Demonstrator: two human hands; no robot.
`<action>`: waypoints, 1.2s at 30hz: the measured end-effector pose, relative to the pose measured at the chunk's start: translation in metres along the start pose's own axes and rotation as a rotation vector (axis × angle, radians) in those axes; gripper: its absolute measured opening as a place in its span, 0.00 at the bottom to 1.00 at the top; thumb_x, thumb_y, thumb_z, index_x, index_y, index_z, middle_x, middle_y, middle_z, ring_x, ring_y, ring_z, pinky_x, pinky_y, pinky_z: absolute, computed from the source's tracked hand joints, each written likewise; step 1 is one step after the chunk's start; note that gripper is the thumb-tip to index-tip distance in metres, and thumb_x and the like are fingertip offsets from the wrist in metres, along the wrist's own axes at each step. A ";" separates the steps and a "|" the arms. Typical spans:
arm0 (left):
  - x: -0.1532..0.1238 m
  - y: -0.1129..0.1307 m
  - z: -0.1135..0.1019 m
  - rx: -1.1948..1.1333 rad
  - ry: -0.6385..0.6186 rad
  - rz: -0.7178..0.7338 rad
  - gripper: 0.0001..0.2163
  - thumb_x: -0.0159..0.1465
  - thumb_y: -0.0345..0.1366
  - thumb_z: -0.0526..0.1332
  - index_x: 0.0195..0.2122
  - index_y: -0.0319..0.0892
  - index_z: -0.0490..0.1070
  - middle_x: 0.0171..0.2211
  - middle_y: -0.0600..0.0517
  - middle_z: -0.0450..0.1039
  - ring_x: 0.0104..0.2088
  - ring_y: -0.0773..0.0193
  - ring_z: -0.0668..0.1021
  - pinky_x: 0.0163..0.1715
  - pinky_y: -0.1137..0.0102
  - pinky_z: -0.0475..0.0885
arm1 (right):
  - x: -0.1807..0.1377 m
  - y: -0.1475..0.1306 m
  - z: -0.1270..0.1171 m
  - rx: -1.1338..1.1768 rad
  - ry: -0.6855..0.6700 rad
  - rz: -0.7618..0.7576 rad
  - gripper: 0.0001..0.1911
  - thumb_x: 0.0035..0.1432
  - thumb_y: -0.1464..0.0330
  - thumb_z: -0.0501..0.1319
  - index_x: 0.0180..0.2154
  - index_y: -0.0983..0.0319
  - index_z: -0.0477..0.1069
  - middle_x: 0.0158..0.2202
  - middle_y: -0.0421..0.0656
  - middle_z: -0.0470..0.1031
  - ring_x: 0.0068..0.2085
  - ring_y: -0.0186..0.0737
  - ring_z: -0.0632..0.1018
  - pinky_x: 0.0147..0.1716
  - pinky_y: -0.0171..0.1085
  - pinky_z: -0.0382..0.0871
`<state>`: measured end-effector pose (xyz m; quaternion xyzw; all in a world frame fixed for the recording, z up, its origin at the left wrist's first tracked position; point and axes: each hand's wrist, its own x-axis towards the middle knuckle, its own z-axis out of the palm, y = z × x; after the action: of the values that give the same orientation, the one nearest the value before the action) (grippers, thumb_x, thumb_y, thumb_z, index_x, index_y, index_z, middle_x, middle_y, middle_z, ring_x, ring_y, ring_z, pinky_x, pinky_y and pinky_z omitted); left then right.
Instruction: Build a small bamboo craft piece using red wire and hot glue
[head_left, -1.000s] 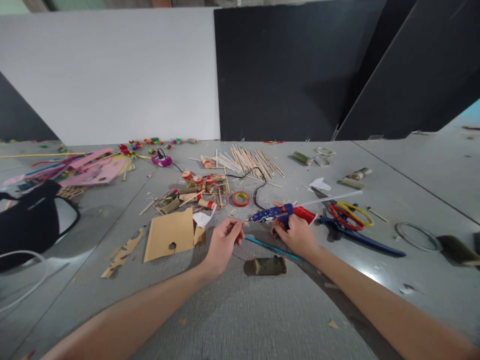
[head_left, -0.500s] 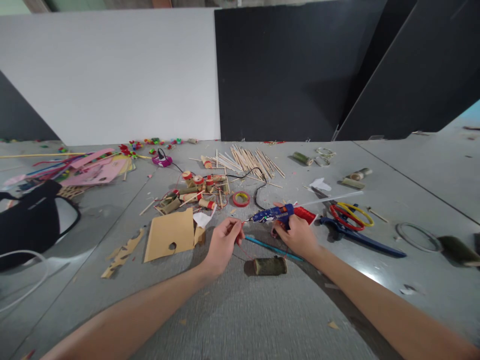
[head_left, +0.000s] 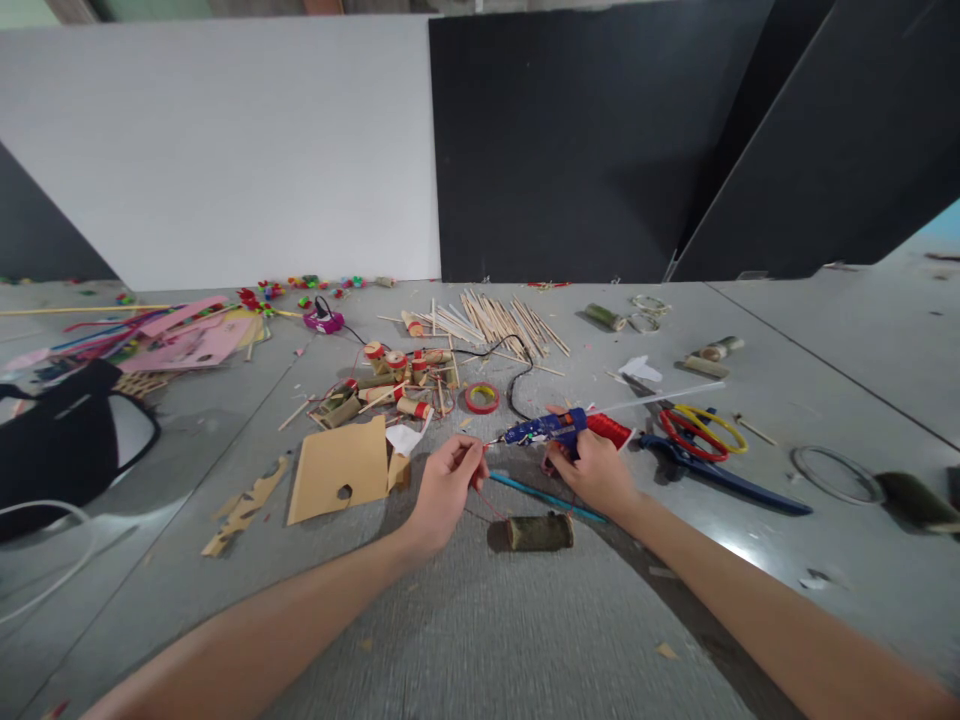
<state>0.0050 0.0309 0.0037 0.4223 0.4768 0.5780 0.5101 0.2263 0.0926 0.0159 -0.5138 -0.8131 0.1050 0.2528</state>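
Our left hand pinches a red thread; our right hand grips a blue glue gun. The limp, light thread seems best pinched near its end.

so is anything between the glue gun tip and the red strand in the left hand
Nothing visible: the glue gun in the right hand points its nozzle at the red strand pinched by the left hand, with only a small gap between. The bamboo piece lies off that line.
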 end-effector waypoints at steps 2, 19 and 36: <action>0.000 -0.001 0.000 0.000 -0.001 0.005 0.12 0.66 0.44 0.62 0.33 0.41 0.71 0.23 0.55 0.70 0.23 0.70 0.69 0.24 0.75 0.63 | 0.000 0.000 0.000 0.002 -0.001 -0.002 0.24 0.65 0.63 0.55 0.60 0.64 0.66 0.41 0.50 0.81 0.41 0.53 0.82 0.44 0.43 0.72; 0.001 -0.001 -0.001 0.002 -0.001 0.008 0.10 0.67 0.42 0.61 0.35 0.41 0.71 0.24 0.55 0.70 0.23 0.71 0.69 0.25 0.75 0.63 | 0.000 0.001 0.000 0.005 -0.015 0.017 0.22 0.65 0.62 0.54 0.58 0.64 0.68 0.37 0.49 0.80 0.40 0.53 0.81 0.44 0.44 0.71; 0.001 -0.002 0.000 -0.009 0.005 0.002 0.11 0.65 0.44 0.63 0.34 0.41 0.71 0.23 0.55 0.69 0.23 0.70 0.69 0.25 0.75 0.63 | 0.000 0.000 -0.001 0.012 -0.013 -0.013 0.20 0.65 0.64 0.55 0.56 0.63 0.70 0.35 0.47 0.80 0.38 0.51 0.82 0.43 0.42 0.73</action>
<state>0.0052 0.0318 0.0016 0.4190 0.4749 0.5818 0.5102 0.2272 0.0921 0.0168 -0.5061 -0.8175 0.1116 0.2512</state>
